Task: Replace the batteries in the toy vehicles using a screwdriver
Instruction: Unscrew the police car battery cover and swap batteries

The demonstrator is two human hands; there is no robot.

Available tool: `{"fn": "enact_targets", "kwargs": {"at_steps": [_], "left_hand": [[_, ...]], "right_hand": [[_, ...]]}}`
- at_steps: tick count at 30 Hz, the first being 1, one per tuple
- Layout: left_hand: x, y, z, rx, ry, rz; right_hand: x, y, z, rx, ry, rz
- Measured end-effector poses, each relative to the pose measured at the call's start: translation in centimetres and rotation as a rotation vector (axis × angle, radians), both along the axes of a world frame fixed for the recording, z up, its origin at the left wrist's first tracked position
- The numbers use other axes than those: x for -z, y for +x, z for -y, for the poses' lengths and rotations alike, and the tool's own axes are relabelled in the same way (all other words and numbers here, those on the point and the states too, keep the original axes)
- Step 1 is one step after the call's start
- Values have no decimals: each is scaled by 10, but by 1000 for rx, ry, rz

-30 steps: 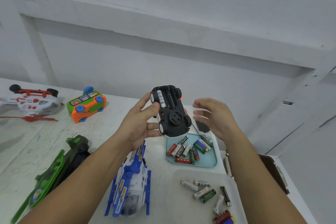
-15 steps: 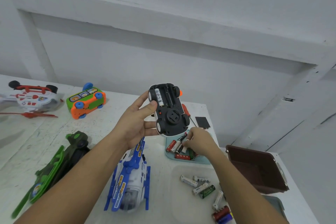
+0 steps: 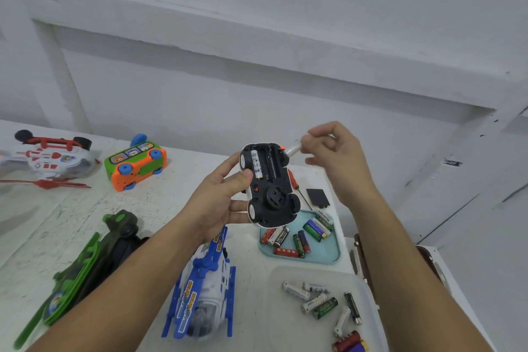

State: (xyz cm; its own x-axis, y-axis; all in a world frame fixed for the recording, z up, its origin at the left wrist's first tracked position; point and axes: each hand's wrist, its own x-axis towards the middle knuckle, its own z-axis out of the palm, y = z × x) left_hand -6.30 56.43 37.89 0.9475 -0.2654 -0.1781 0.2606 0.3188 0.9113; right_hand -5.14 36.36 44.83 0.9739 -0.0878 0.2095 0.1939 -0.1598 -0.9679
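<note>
We find the toy car (image 3: pixel 270 186) held belly-up in the left hand (image 3: pixel 220 203), fingers (image 3: pixel 238 206) clamped on its sides; its cover (image 3: pixel 317 197) lies on the table (image 3: pixel 171 208) under the right hand (image 3: pixel 334 151), and a first battery (image 3: pixel 256 164) sits in the open bay (image 3: pixel 270 163), the space beside it bare. The right hand pinches a second battery (image 3: pixel 294 148) just beside the car's far end; we judge that seating it and screwing the cover back remain
</note>
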Motion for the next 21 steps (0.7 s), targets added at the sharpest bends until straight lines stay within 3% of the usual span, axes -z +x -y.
{"fn": "enact_targets", "kwargs": {"at_steps": [3, 5, 15, 21], "left_hand": [[0, 0, 1, 5, 15, 7], [-1, -1, 1, 3, 14, 9], [-3, -5, 3, -4, -10, 24], [-3, -6, 7, -13, -35, 33]], "right_hand": [[-1, -4, -19, -41, -442, 117], [2, -4, -24, -56, -576, 151], [12, 10, -33, -107, -645, 232], [17, 12, -32, -184, -297, 7]]}}
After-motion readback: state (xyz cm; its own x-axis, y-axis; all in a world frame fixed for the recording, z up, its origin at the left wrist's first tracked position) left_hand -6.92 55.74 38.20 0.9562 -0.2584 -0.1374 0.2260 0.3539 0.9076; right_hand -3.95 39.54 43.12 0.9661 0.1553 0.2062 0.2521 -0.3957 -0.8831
